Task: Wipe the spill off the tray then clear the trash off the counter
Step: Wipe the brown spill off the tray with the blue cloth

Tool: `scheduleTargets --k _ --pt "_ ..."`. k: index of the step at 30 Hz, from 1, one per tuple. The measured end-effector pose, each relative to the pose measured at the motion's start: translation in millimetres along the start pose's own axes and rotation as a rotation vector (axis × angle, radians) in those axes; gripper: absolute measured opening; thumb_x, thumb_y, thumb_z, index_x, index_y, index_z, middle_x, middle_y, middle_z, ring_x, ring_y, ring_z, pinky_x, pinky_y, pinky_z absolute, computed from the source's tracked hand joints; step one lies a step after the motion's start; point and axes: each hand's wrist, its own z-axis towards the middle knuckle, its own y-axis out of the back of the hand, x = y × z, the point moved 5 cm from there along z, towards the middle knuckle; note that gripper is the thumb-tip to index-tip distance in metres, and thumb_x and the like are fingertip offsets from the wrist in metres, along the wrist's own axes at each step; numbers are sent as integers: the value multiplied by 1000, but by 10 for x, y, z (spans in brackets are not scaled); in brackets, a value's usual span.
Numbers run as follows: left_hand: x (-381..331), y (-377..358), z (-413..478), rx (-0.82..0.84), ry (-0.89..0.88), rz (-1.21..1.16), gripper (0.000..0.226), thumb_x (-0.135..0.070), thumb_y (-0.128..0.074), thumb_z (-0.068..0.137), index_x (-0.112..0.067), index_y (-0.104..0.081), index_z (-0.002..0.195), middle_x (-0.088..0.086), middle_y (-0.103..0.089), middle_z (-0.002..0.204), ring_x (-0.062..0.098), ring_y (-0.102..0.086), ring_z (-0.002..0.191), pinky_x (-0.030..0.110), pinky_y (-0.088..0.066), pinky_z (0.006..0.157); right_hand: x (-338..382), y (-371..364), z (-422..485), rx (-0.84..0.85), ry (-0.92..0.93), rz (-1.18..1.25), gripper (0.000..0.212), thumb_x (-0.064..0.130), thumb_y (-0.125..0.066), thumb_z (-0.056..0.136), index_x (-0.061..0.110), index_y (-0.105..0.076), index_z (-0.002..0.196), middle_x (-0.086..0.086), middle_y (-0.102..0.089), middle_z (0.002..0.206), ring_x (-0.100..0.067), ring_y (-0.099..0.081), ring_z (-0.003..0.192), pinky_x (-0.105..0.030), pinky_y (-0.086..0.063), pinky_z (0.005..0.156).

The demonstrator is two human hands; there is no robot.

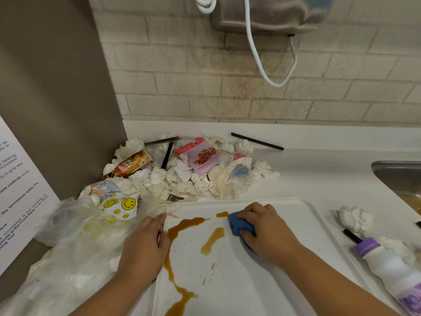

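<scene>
Right hand (266, 231) gripping blue sponge (239, 224) on white tray (296, 224), left hand (145, 245) flat, fingers straight, on tray's left rim

Beige brick wall (227, 87) behind, steel sink (396, 176) at right.

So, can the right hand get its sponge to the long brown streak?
Probably yes: the right hand grips the sponge on the tray, and only bare tray and a smaller puddle lie between it and the streak.
</scene>
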Motion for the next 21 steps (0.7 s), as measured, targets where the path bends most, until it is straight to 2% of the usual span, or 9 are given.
scheduleTargets --k 2,4,7,9,12,14,17,19,21 --pt "7 -1 0 0 -6 0 46 -15 -54 89 -19 -51 135 -9 -49 90 8 -50 70 22 -39 67 99 -45 15 -43 -9 -48 25 22 -55 84 24 -66 106 6 -54 106 -20 -42 90 -26 -42 78" --pt "19 -5 4 1 -10 2 46 -16 -54 89 -19 -52 135 -9 -48 89 8 -50 68 22 -39 66 248 -125 -28 1 94 -33 26 21 -55 79 23 -67 103 6 -54 102 -21 -42 87 -29 -43 77" --pt "26 -11 8 2 -14 0 46 -16 -55 89 -19 -52 134 -10 -49 89 6 -49 66 21 -38 65 241 -120 -47 156 142 12 32 26 -56 84 27 -64 115 9 -50 112 -17 -42 96 -21 -37 86" --pt "30 -14 10 1 -17 7 46 -17 -54 89 -20 -51 135 -10 -48 89 6 -48 66 21 -37 65 161 -62 -3 113 90 15 31 25 -55 86 30 -64 115 10 -51 112 -17 -43 96 -17 -34 84" --pt "34 -16 11 3 -16 12 46 -17 -54 89 -20 -51 135 -10 -48 88 7 -48 66 21 -37 65 231 -76 2 23 40 -63 29 24 -52 83 27 -65 110 7 -52 106 -20 -41 91 -26 -41 82" --pt "37 -14 10 0 -13 11 45 -17 -54 89 -19 -52 134 -9 -48 88 7 -48 67 22 -37 65 348 -155 -55 72 115 -45 30 24 -52 81 25 -66 107 7 -52 104 -21 -41 89 -31 -45 80" --pt "32 -14 10 -2 -16 4 45 -17 -54 89 -19 -52 134 -9 -48 88 8 -48 69 22 -38 66 363 -113 -74 190 169 34 34 26 -55 84 29 -64 117 8 -52 110 -18 -42 95 -20 -36 86" --pt "26 -13 8 -3 -14 2 45 -17 -54 89 -20 -51 135 -9 -48 89 7 -49 70 21 -38 67 283 -59 -13 154 125 11 31 25 -54 86 32 -65 115 10 -52 110 -16 -44 97 -15 -33 85" --pt "18 -8 6 -9 -15 1 45 -16 -54 89 -18 -53 134 -8 -48 89 9 -49 71 22 -39 68 312 -43 11 83 84 -50 28 23 -49 85 31 -66 105 10 -51 106 -19 -43 93 -19 -36 84"
